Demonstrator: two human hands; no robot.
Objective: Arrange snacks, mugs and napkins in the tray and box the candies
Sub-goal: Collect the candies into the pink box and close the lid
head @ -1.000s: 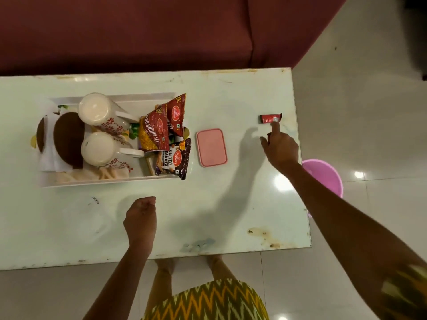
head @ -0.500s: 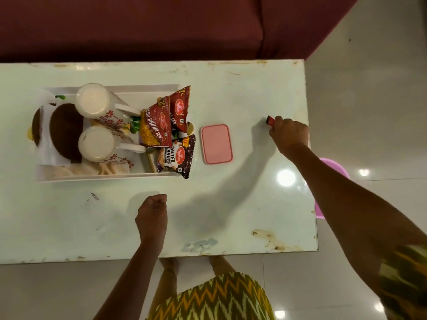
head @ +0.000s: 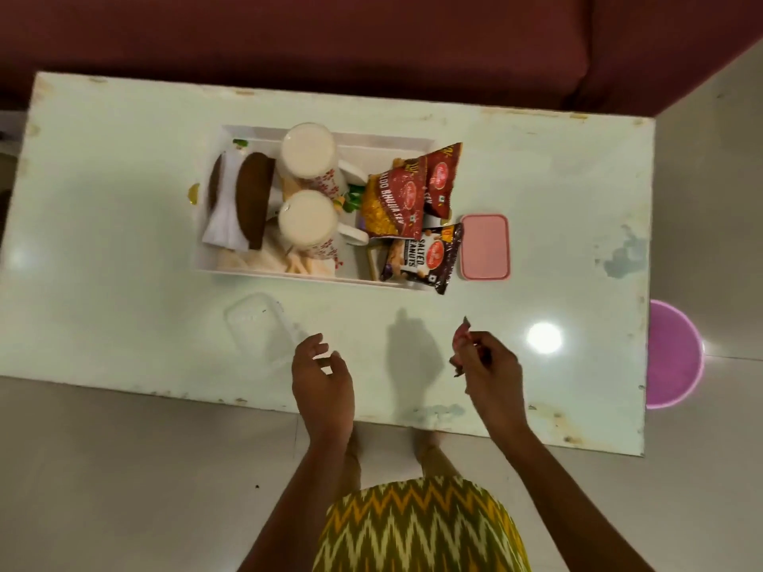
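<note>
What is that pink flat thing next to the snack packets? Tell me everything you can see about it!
The pink lid is a flat rectangle with rounded corners and a slightly raised rim, and it looks like smooth plastic. It lies flat on the white table, just right of the tray. The salted peanuts packet, sticking out over the tray's edge, reaches its left side; whether they actually touch is unclear. Neither hand is near it.

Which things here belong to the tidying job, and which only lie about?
Belong: tray, two mugs, snack packets, napkins, red candy in right hand, clear box, pink lid.
Lying about: pink bucket, sofa.
</note>
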